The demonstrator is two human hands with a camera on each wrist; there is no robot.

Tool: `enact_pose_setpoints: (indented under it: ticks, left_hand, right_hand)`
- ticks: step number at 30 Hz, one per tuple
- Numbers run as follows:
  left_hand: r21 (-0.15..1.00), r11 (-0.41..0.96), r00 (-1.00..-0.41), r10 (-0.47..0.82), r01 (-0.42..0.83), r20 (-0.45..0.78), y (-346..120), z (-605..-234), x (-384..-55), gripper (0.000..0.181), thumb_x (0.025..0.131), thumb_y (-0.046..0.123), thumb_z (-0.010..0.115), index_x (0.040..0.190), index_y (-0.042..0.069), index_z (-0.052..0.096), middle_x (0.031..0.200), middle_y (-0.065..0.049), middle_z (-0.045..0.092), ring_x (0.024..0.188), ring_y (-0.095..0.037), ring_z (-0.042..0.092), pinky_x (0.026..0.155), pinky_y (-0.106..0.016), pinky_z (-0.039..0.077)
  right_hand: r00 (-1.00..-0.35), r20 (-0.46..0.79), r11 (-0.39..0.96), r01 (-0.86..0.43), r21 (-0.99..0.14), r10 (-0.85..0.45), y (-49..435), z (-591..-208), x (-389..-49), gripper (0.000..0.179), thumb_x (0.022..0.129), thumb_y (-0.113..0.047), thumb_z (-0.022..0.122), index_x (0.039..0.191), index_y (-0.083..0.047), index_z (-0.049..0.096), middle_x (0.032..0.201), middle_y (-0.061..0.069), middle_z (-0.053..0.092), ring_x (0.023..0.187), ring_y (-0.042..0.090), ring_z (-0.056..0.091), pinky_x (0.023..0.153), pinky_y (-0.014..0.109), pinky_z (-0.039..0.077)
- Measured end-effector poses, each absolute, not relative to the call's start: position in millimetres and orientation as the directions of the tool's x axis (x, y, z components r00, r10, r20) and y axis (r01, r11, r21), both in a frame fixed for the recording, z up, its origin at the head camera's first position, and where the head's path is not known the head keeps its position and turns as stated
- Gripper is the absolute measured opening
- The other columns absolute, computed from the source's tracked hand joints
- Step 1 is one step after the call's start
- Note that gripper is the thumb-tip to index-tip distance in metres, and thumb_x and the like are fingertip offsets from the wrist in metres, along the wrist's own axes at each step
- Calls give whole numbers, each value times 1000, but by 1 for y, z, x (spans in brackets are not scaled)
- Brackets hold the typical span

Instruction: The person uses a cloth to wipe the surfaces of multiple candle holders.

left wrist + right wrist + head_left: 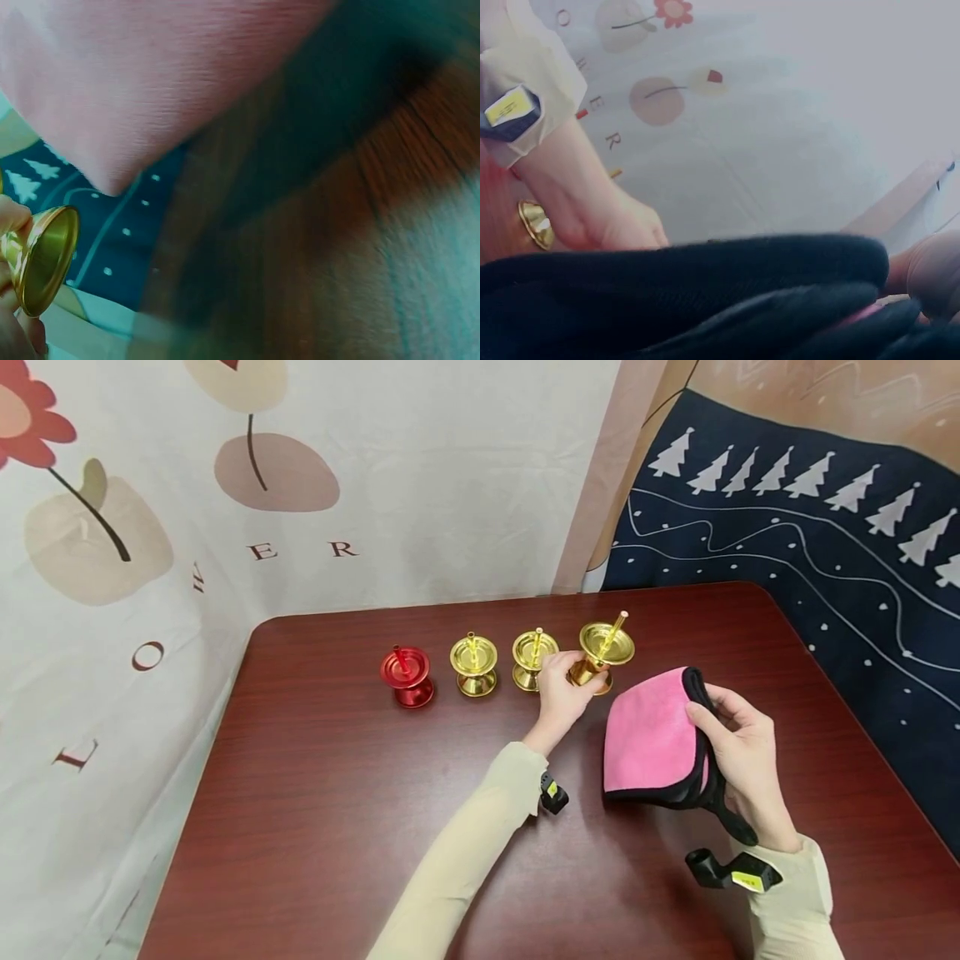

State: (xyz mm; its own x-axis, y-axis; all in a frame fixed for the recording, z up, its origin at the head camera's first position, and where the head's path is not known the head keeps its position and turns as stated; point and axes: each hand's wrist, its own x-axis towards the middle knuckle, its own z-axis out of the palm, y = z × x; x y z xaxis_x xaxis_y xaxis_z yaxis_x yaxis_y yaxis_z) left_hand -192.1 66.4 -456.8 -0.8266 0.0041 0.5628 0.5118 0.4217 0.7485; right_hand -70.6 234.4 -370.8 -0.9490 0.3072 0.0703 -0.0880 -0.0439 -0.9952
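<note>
My left hand (561,689) grips the stem of a shiny gold candle holder (607,643), its fingers curled round it below the dish. The holder is slightly tilted, and in the left wrist view the hollow underside of its base (52,259) shows. My right hand (746,752) pinches a folded pink cloth (651,735) with black edging between thumb and fingers. The cloth hangs just right of the held holder. Close left of my left hand stands another gold candle holder (529,652), partly covered by that hand.
Further left along the back of the dark red-brown table (315,827) stand a third gold candle holder (474,664) and a red one (407,677). A pale printed curtain (450,527) hangs behind, and a navy tree-patterned cloth (750,543) hangs at the right.
</note>
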Motion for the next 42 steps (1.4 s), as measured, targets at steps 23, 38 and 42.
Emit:
enact_pose_setpoints:
  ticks: [23, 38, 42]
  left_hand:
    - [773, 484, -873, -36, 410, 486, 100, -487, -198, 26, 69, 14, 80, 89, 1, 70, 87, -8, 68, 83, -22, 57, 77, -27, 43]
    - [791, 543, -923, -74, 281, 379, 107, -500, -209, 25, 70, 15, 81, 91, 3, 73, 89, -6, 68, 85, -22, 57, 78, -26, 44]
    - [792, 555, -930, -86, 254, 359, 109, -499, -211, 25, 70, 17, 81, 91, 5, 73, 88, -5, 68, 85, -21, 58, 78, -26, 44]
  right_hand:
    - [-927, 16, -179, -89, -980, 374, 256, -375, -63, 18, 83, 4, 65, 94, -9, 70, 76, -1, 68, 59, 7, 63, 53, 19, 51]
    - [-923, 18, -164, -87, -983, 384, 255, -378, -62, 18, 82, 5, 65, 93, -8, 70, 76, -1, 68, 59, 7, 63, 52, 18, 51]
    - [-924, 16, -159, -83, -984, 383, 255, -378, -63, 17, 83, 4, 65, 94, -8, 70, 76, -1, 68, 59, 7, 62, 53, 18, 51]
